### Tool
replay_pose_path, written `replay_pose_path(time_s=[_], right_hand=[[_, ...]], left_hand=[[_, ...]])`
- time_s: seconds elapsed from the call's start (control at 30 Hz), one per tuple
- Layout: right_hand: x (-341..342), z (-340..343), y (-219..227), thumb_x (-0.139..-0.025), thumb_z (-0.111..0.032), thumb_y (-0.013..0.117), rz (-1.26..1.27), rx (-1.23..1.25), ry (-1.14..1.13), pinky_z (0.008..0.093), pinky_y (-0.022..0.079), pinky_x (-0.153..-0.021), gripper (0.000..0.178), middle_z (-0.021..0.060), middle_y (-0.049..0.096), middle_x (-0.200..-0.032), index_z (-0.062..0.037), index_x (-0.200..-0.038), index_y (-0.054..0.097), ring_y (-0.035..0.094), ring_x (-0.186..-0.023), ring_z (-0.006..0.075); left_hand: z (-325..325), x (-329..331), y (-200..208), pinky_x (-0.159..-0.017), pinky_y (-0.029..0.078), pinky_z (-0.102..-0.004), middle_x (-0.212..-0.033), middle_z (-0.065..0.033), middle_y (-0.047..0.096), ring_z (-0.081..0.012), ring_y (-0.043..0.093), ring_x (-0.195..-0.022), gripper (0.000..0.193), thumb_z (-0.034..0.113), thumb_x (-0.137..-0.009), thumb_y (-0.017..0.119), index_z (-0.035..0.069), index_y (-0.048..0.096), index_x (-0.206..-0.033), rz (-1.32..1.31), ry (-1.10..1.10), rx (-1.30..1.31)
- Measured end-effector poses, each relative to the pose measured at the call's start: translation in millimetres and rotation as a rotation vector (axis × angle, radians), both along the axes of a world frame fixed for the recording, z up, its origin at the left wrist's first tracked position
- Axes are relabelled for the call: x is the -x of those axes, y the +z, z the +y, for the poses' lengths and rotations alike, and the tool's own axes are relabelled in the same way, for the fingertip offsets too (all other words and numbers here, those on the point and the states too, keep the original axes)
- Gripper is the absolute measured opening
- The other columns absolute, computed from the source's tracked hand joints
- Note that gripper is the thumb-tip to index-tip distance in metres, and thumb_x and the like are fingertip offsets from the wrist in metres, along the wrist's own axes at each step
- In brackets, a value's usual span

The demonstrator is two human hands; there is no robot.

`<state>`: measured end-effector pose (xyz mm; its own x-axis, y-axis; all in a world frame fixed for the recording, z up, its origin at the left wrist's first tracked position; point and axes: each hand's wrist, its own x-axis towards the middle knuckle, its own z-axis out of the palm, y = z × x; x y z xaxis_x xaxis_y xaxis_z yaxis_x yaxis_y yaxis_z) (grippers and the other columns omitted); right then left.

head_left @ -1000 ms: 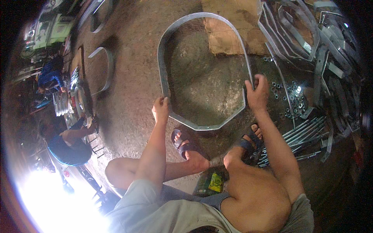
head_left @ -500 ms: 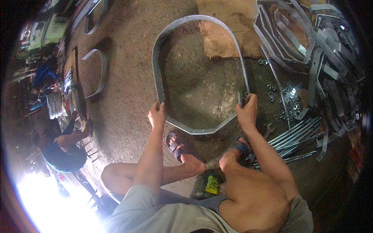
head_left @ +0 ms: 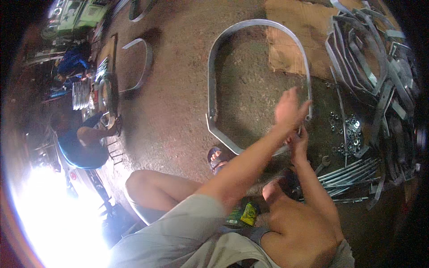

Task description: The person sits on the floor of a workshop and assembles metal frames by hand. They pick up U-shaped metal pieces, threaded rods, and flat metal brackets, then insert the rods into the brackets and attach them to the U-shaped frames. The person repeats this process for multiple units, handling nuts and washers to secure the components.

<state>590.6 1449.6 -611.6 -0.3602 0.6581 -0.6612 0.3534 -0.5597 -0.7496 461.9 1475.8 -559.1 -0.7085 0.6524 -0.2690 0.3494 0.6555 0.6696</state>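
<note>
Left hand (head_left: 288, 111) has swung right, thumb spread, up beside the long metal hoop's (head_left: 211, 76) right side; right hand (head_left: 299, 146) is nearer, pinching its join.

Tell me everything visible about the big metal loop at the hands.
The metal loop is a flat, grey, steel-like band: a smooth arch farther from the person, with an angular, bent section nearer. At the left join, the bent section's end sticks out past the arch. Its upper right passes over brown cardboard. The right hand grips it near the right join; the left hand is there too, contact unclear. The left forearm hides part of the bent section.
</note>
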Motion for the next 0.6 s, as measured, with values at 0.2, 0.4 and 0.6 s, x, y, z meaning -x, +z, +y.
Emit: replay_pose_path(time_s=[0.2,0.4,0.6], right_hand=[[3,1,15,-0.094,-0.027,0.068,0.089,-0.139,-0.005,0.0362,0.049,-0.082,0.044,0.0114,0.068,-0.111,-0.0003,-0.128,0.059,0.062,-0.097,0.0214],[3,-5,-5,-0.095,-0.028,0.067,0.010,0.011,-0.137,0.0370,0.048,-0.086,0.046,0.0131,0.067,-0.113,0.0019,-0.129,0.058,0.061,-0.097,0.0212],[4,-11,2,-0.093,-0.022,0.069,0.086,-0.059,-0.101,0.0350,0.046,-0.091,0.035,0.0103,0.065,-0.115,0.0013,-0.118,0.062,0.058,-0.104,0.0194]], left_hand=[[64,0,18,-0.088,0.053,-0.0514,-0.116,-0.0292,0.063,-0.0433,0.065,-0.105,0.069,0.045,-0.085,0.070,-0.002,0.041,-0.126,-0.275,-0.025,0.221],[73,8,-19,-0.089,0.053,-0.0524,-0.108,-0.0305,0.065,-0.0444,0.065,-0.104,0.048,0.024,-0.086,0.063,-0.001,0.042,-0.121,-0.155,-0.047,0.225],[75,-3,-12,-0.091,0.051,-0.0512,-0.114,-0.0328,0.063,-0.0476,0.063,-0.108,0.047,0.015,-0.085,0.057,-0.001,0.041,-0.126,-0.459,0.268,0.112]])
